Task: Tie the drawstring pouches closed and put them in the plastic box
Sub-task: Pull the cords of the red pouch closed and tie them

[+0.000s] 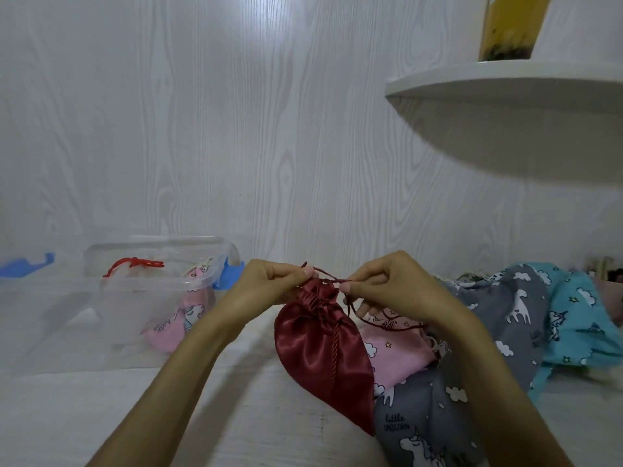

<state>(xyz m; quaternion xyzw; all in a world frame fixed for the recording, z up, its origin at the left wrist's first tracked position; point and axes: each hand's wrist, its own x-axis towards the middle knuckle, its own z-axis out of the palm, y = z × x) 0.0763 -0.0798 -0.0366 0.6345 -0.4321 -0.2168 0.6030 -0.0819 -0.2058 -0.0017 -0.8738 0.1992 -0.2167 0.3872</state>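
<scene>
A dark red satin pouch (320, 352) hangs in the middle, its neck gathered tight. My left hand (269, 283) pinches one end of its dark red drawstring (328, 280) at the neck. My right hand (384, 284) pinches the other end, and a loose length of cord trails down below it. The clear plastic box (111, 298) stands at the left on the white table. Inside it lie a pink unicorn pouch (182, 318) and a pale pouch tied with a red cord (135, 264).
A pile of pouches lies at the right: pink (397, 355), grey with unicorns (499, 318) and turquoise (580, 318). A white shelf (505, 96) juts out overhead at the upper right, with a yellow container (509, 25) on it. Blue lid clips (27, 264) lie left of the box.
</scene>
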